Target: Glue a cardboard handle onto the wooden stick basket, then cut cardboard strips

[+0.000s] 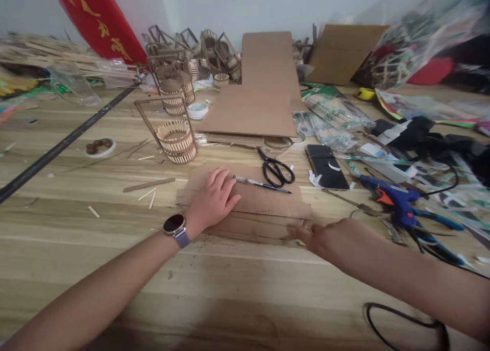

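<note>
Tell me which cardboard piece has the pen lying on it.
The nearest cardboard piece, flat under the left hand; the other pieces lie farther back, untouched.

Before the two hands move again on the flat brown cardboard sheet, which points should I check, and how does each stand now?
1. Left hand pressed flat on the flat brown cardboard sheet: ok.
2. Right hand gripping the sheet's near right edge: cannot tell, it is blurred.
3. Sheet free of loose things: not ok, a slim black-and-white pen lies on it.
4. Black-handled metal scissors shut, away from both hands: ok.
5. Blue plastic glue gun apart from the right hand: ok.
</note>
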Demonstrator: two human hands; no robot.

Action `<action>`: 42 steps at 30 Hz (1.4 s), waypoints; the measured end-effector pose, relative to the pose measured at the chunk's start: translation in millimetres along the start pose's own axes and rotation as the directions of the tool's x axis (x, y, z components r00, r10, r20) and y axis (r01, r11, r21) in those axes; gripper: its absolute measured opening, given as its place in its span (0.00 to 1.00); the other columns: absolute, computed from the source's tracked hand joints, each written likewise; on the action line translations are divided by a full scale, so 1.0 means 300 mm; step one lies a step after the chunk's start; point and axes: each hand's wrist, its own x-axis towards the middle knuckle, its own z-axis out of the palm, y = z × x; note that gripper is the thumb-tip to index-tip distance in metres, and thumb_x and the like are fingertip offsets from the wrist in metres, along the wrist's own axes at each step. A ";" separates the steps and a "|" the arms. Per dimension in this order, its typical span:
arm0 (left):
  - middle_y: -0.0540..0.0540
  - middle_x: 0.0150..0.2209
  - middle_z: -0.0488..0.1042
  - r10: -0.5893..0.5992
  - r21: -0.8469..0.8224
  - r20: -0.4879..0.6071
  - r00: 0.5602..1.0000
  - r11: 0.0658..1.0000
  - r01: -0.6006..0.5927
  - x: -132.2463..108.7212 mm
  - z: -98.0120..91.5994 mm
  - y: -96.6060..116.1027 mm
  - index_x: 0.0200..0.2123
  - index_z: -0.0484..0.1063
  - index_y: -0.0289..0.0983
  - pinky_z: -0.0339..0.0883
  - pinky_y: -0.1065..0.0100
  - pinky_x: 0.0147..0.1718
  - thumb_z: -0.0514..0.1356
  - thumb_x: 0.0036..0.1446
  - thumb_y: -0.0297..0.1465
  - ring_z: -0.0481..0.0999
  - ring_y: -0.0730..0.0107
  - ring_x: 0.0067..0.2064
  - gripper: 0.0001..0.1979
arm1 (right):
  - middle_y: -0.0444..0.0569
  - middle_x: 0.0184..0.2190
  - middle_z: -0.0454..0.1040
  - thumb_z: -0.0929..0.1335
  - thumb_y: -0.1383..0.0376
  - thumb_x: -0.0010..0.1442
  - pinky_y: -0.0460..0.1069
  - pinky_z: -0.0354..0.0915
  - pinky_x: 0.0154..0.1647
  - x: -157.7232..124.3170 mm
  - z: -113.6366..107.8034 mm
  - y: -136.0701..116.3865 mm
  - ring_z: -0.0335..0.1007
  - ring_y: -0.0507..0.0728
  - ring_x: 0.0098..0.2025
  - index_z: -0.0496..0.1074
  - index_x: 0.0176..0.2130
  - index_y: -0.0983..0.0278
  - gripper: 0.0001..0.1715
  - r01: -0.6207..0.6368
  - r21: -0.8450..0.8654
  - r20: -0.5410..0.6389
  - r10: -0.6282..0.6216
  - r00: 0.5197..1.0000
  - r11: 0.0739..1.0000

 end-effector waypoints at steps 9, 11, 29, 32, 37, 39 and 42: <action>0.29 0.59 0.64 -0.001 -0.008 -0.005 1.000 1.000 0.001 -0.002 0.004 -0.003 0.53 0.69 0.27 0.55 0.45 0.62 0.50 0.66 0.40 0.58 0.45 0.63 0.23 | 0.41 0.19 0.74 0.63 0.82 0.46 0.49 0.37 0.17 -0.024 0.039 0.021 0.67 0.53 0.16 0.71 0.46 0.61 0.29 0.031 0.017 -0.072 -0.029 0.997 0.999; 0.30 0.59 0.64 -0.002 -0.008 -0.006 1.000 1.000 0.002 -0.002 0.004 -0.003 0.53 0.69 0.28 0.56 0.44 0.62 0.49 0.67 0.40 0.57 0.45 0.63 0.23 | 0.41 0.18 0.73 0.63 0.82 0.47 0.49 0.39 0.17 -0.030 0.040 0.025 0.67 0.53 0.16 0.71 0.48 0.61 0.31 0.036 0.020 -0.079 -0.034 0.996 0.999; 0.30 0.59 0.64 0.008 -0.004 -0.012 1.000 1.000 -0.008 -0.005 0.007 -0.006 0.53 0.69 0.27 0.55 0.45 0.62 0.50 0.67 0.39 0.57 0.45 0.63 0.23 | 0.44 0.22 0.76 0.64 0.83 0.48 0.49 0.36 0.18 -0.094 0.086 0.063 0.70 0.54 0.17 0.70 0.49 0.61 0.31 -0.009 0.100 0.037 0.005 0.999 0.995; 0.30 0.59 0.64 0.010 -0.008 -0.013 1.000 1.000 -0.010 -0.004 0.008 -0.007 0.53 0.69 0.28 0.56 0.45 0.62 0.50 0.67 0.40 0.57 0.45 0.63 0.23 | 0.44 0.22 0.76 0.65 0.82 0.50 0.49 0.35 0.18 -0.100 0.095 0.068 0.70 0.54 0.17 0.69 0.50 0.62 0.30 0.003 0.116 0.016 -0.005 1.000 0.993; 0.30 0.58 0.64 0.007 -0.009 -0.009 1.000 1.000 -0.007 -0.003 0.007 -0.005 0.53 0.69 0.28 0.56 0.44 0.62 0.50 0.67 0.40 0.57 0.45 0.63 0.23 | 0.45 0.21 0.76 0.66 0.74 0.59 0.49 0.35 0.18 -0.107 0.106 0.072 0.70 0.54 0.16 0.70 0.45 0.62 0.14 -0.010 0.127 -0.013 0.011 1.000 0.992; 0.30 0.59 0.64 0.003 -0.016 -0.005 1.000 1.000 -0.003 -0.003 0.007 -0.005 0.53 0.69 0.28 0.56 0.45 0.62 0.50 0.66 0.40 0.57 0.45 0.63 0.22 | 0.46 0.23 0.77 0.66 0.70 0.62 0.50 0.36 0.18 -0.112 0.116 0.071 0.72 0.55 0.18 0.70 0.44 0.62 0.10 -0.028 0.123 -0.010 0.030 1.000 0.992; 0.30 0.59 0.64 -0.008 -0.036 -0.003 1.000 0.999 0.008 -0.004 0.009 -0.006 0.53 0.69 0.29 0.56 0.43 0.61 0.49 0.67 0.40 0.57 0.45 0.64 0.22 | 0.46 0.24 0.77 0.66 0.68 0.63 0.51 0.40 0.19 -0.123 0.138 0.067 0.73 0.55 0.20 0.71 0.42 0.61 0.06 -0.039 0.153 0.008 0.038 0.999 0.988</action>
